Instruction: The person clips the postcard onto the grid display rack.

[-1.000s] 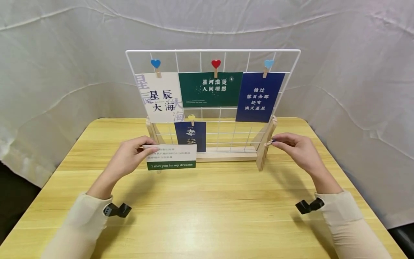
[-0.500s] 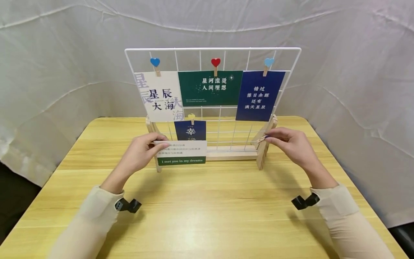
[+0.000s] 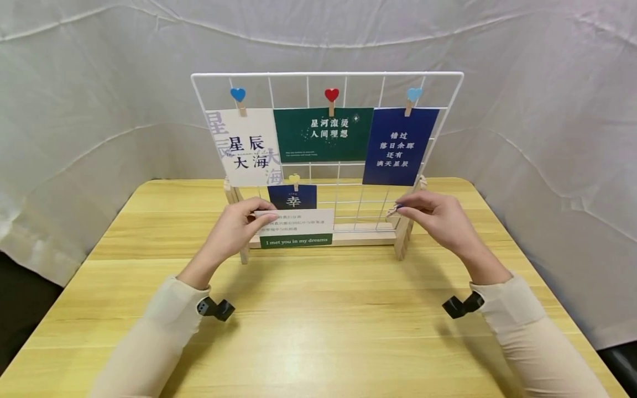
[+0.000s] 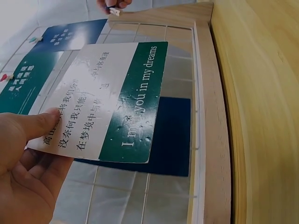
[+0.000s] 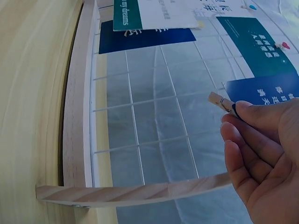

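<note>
My left hand [image 3: 234, 226] pinches a white and green card [image 3: 298, 228] by its left edge, thumb in front. The card reads "I met you in my dreams" and hangs before the white wire grid [image 3: 358, 207], covering the lower part of a small navy card [image 3: 292, 197]. Between thumb and fingers of my right hand [image 3: 445, 224] is a small wooden clothespin [image 5: 219, 101] with a dark blue piece at its held end. That hand is by the grid's right wooden leg [image 3: 404, 243], the clothespin's tip apart from the wires.
Heart clothespins fix a white card [image 3: 249, 146], a green card [image 3: 323, 135] and a blue card [image 3: 401, 146] along the grid's upper part. A yellow heart clothespin [image 3: 294, 181] holds the small navy card. The wooden stand [image 3: 368, 239] rests on the wooden table [image 3: 338, 320].
My left hand has carried the white and green card rightward and slightly up, across the small navy card. My right hand has shifted left and a little up with the clothespin.
</note>
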Tool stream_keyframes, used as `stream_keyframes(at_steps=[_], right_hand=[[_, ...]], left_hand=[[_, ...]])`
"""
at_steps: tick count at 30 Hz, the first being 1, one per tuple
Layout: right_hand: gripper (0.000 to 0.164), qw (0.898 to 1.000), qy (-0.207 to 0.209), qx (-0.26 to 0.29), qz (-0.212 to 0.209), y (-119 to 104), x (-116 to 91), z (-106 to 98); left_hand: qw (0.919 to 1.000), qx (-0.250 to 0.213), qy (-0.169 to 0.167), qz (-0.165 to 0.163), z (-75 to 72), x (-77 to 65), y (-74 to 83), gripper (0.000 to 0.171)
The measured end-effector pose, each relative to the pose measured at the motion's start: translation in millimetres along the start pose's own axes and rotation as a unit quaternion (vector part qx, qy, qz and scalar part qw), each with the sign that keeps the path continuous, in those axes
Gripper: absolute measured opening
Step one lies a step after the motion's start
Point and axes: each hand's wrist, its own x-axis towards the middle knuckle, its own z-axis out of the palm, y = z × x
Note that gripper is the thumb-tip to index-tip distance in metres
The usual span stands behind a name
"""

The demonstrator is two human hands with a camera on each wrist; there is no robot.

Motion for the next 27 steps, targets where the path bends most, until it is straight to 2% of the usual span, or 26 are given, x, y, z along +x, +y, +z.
stream_keyframes(at_steps=[7,18,27], right_hand=[[0.022,1.0,-0.006,-0.002,-0.016,-10,7,3],[0.019,0.999,-0.011,-0.034,-0.024,-26,16,5],[0.018,0.999,-0.008,-0.042,-0.025,-35,23,9]], left_hand=[[0.9999,-0.009,0.006,0.004,9.0,7.7,2.3,0.012],[0.9998,-0.008,0.012,0.016,22.7,16.5,5.5,0.012],[0.9991,0.02,0.025,0.028,33.9,27.1,13.0,0.013]])
